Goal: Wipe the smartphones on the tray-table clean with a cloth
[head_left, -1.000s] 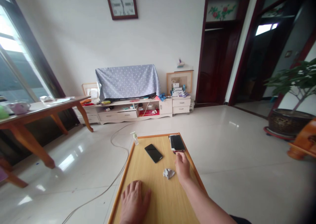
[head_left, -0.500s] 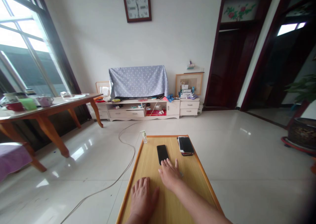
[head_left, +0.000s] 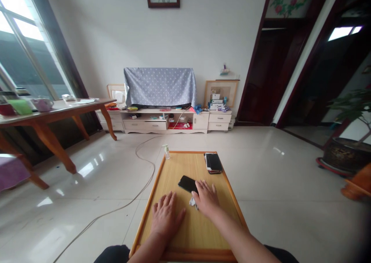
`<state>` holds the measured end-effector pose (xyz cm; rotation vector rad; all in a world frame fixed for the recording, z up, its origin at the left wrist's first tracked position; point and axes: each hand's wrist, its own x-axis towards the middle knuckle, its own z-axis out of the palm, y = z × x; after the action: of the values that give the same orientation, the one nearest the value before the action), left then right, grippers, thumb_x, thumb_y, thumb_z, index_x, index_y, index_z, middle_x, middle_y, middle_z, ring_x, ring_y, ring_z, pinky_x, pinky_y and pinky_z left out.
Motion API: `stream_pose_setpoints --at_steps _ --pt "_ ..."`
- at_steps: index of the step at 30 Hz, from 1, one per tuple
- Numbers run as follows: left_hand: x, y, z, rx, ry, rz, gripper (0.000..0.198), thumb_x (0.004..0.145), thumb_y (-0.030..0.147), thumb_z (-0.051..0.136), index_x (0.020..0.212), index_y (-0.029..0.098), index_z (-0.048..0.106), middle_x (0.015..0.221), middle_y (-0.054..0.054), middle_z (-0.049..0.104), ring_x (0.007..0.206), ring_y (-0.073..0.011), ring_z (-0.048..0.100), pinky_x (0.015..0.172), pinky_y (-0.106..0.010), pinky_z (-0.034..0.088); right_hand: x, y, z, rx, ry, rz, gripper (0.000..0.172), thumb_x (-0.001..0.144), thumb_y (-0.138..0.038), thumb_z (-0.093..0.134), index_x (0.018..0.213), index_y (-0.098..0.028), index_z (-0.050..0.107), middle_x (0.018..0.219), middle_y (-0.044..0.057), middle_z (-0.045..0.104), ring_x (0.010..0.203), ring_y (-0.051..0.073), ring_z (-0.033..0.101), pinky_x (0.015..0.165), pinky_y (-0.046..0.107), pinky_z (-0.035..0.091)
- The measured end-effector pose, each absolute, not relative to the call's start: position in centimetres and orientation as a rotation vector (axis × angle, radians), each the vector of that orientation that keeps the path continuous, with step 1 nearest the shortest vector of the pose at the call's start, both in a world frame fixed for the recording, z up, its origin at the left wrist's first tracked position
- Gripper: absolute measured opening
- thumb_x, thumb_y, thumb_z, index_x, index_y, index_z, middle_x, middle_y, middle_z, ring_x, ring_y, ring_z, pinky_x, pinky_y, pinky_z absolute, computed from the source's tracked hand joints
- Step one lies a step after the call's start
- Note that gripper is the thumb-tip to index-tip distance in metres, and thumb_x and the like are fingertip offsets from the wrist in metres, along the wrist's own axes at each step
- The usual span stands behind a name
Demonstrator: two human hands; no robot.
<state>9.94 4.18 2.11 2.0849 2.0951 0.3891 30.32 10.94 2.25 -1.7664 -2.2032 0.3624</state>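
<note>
A black smartphone point(head_left: 187, 183) lies at a slant on the wooden table, its dark screen up. My right hand point(head_left: 206, 198) has its thumb and fingers around the phone's near right end and covers that end. Just beneath this hand is a small crumpled white piece, like tissue point(head_left: 192, 202), partly hidden by the palm. My left hand point(head_left: 165, 212) rests flat on the left side of the table, fingers stretched out, holding nothing.
The low wooden table point(head_left: 185, 232) has a raised orange rim. A stack of phones point(head_left: 213, 163) sits at its far right corner, a pump bottle point(head_left: 167, 152) at the far left. A cable point(head_left: 127, 206) runs over the floor; a potted plant point(head_left: 344, 155) stands right.
The phone has turned from lengthwise to slanting, and its near end has swung right under my right hand. The crumpled white piece shows more. My view has tilted down.
</note>
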Motion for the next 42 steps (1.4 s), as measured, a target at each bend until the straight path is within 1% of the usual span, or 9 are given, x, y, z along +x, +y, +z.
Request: stream_pose_setpoints --at_steps 3,10,14,19,25,29,32,36,42 --pt "9.9 4.1 2.2 2.071 2.108 0.400 0.074 0.088 0.063 0.043 0.150 0.022 0.041 0.159 -0.009 0.037 0.146 -0.0340 0.027 0.117 -0.051 0.018 29.5 10.6 2.2 -1.729 -2.296 0.447 0.054 0.097 -0.044 0.041 0.148 -0.026 0.046 0.159 0.010 0.035 0.149 0.030 0.024 0.119 0.059 0.004" --pt "9.5 4.0 1.9 2.149 2.084 0.469 0.080 0.077 0.034 0.056 0.153 0.022 0.034 0.162 -0.006 0.032 0.149 -0.0284 0.024 0.121 -0.047 0.011 30.4 8.7 2.0 -1.287 -2.476 0.618 0.064 0.079 -0.017 0.049 0.141 -0.035 0.054 0.154 -0.001 0.044 0.149 0.022 0.027 0.122 0.052 0.005" --pt "9.6 3.7 2.5 2.174 2.029 0.477 0.076 0.074 0.036 0.058 0.147 0.021 0.044 0.155 -0.009 0.044 0.144 -0.0307 0.032 0.120 -0.046 0.011 31.2 7.3 1.9 -1.396 -2.230 0.488 0.049 0.087 -0.023 0.048 0.135 -0.026 0.060 0.148 0.006 0.052 0.141 0.024 0.040 0.119 0.043 0.024" --pt "9.5 3.0 3.4 2.116 2.065 0.508 0.065 0.078 0.039 0.056 0.140 0.021 0.051 0.141 -0.011 0.054 0.128 -0.0298 0.046 0.112 -0.042 0.025 31.4 4.4 1.0 -1.699 -1.865 0.231 0.040 0.094 -0.049 0.049 0.119 -0.021 0.064 0.115 0.013 0.067 0.112 0.029 0.059 0.095 0.039 0.045" --pt "9.2 2.4 3.1 2.109 2.114 0.532 0.073 0.078 0.045 0.058 0.145 0.020 0.044 0.148 -0.012 0.047 0.137 -0.0322 0.037 0.114 -0.043 0.020 30.9 1.8 0.4 -1.701 -1.934 0.257 0.025 0.093 -0.042 0.052 0.107 -0.026 0.066 0.105 0.008 0.065 0.098 0.025 0.062 0.083 0.034 0.046" --pt "8.8 2.0 2.8 2.116 2.083 0.536 0.064 0.081 0.049 0.055 0.139 0.021 0.051 0.142 -0.011 0.054 0.131 -0.0312 0.043 0.112 -0.044 0.022 30.6 0.5 0.7 -1.669 -1.906 0.248 0.031 0.092 -0.042 0.055 0.115 -0.023 0.064 0.107 0.009 0.064 0.099 0.025 0.061 0.083 0.032 0.045" --pt "8.6 1.7 2.9 2.127 2.058 0.545 0.059 0.082 0.047 0.054 0.135 0.022 0.054 0.138 -0.010 0.057 0.129 -0.0305 0.045 0.109 -0.043 0.026 30.4 -0.6 0.4 -1.643 -1.922 0.220 0.019 0.090 -0.030 0.053 0.103 -0.023 0.065 0.102 0.007 0.063 0.094 0.023 0.062 0.081 0.031 0.044" --pt "8.4 1.3 3.7 2.113 2.041 0.486 0.064 0.075 0.040 0.058 0.136 0.020 0.053 0.135 -0.010 0.060 0.127 -0.0296 0.046 0.106 -0.039 0.030 30.7 -1.4 -0.5 -1.594 -1.900 0.221 0.021 0.093 -0.022 0.044 0.086 -0.024 0.064 0.093 0.005 0.063 0.084 0.020 0.062 0.075 0.029 0.044" --pt "8.1 -1.5 5.4 2.172 1.886 0.375 0.080 0.064 0.033 0.062 0.143 0.022 0.047 0.138 -0.007 0.059 0.128 -0.0276 0.047 0.110 -0.035 0.029 31.1 -0.8 -0.8 -1.525 -1.625 0.286 0.022 0.095 -0.027 0.041 0.091 -0.023 0.063 0.090 0.005 0.066 0.083 0.021 0.064 0.074 0.030 0.047"
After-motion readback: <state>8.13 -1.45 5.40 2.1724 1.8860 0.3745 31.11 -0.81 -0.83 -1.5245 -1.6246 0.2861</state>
